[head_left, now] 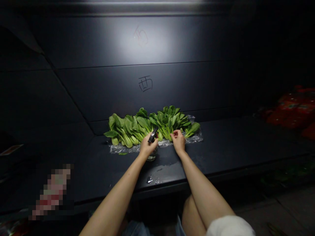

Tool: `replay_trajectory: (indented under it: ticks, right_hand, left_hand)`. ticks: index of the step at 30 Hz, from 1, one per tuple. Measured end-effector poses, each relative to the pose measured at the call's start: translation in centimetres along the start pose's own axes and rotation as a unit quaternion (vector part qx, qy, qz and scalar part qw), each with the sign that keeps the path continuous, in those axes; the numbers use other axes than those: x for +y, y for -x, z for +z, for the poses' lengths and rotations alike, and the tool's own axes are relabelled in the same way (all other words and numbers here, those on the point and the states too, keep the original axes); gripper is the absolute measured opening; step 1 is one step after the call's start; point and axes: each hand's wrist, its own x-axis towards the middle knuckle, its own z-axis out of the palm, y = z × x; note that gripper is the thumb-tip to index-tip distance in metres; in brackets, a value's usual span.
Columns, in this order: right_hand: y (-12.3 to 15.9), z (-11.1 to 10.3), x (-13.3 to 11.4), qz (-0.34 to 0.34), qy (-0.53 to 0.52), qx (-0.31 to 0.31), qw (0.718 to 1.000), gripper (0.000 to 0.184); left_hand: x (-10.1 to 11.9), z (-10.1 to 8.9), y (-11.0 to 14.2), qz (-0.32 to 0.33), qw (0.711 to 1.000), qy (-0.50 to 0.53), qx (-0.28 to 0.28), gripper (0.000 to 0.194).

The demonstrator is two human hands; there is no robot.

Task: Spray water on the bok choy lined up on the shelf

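Observation:
A row of green bok choy lies along the back of the dark shelf, leaves toward the back panel and pale stems toward me. Clear plastic wrap is spread under it. My left hand is closed around a spray bottle with a black trigger head, held upright in front of the row; its clear base shows below the hand. My right hand has its fingers curled in a pinch at the stems toward the row's right side. The fingertips are partly hidden.
Water drops lie near the front edge of the dark shelf. A dark panel with a handwritten mark stands behind. Red packages sit far right. A blurred-out patch is at lower left.

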Motion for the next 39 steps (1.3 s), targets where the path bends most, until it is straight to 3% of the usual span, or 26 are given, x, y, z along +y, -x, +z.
replay_trajectory:
  ticks: [13,23,27,32,39]
  right_hand:
    - [-0.4,0.7,0.2,0.008,-0.065,0.04,0.997,0.018]
    - [-0.1,0.7,-0.1,0.007,-0.048,0.034,0.998,0.016]
    - [0.0,1.0,-0.2,-0.015,-0.013,0.017,1.0,0.014]
    - [0.7,1.3,-0.3,-0.109,0.116,-0.028,0.987,0.021]
    - [1.2,1.1,-0.4,-0.152,0.181,-0.021,0.972,0.025]
  left_hand:
    - [-0.2,0.1,-0.1,-0.004,1.0,0.015,-0.02,0.025]
    - [-0.1,-0.1,-0.1,-0.011,0.999,0.019,-0.023,0.028]
    - [-0.1,-0.1,-0.1,-0.01,0.999,0.021,-0.021,0.029]
    - [0.6,-0.3,0.2,-0.012,0.999,0.033,-0.02,0.027]
    - [0.8,-0.4,0.3,0.002,0.999,0.032,-0.014,0.026]
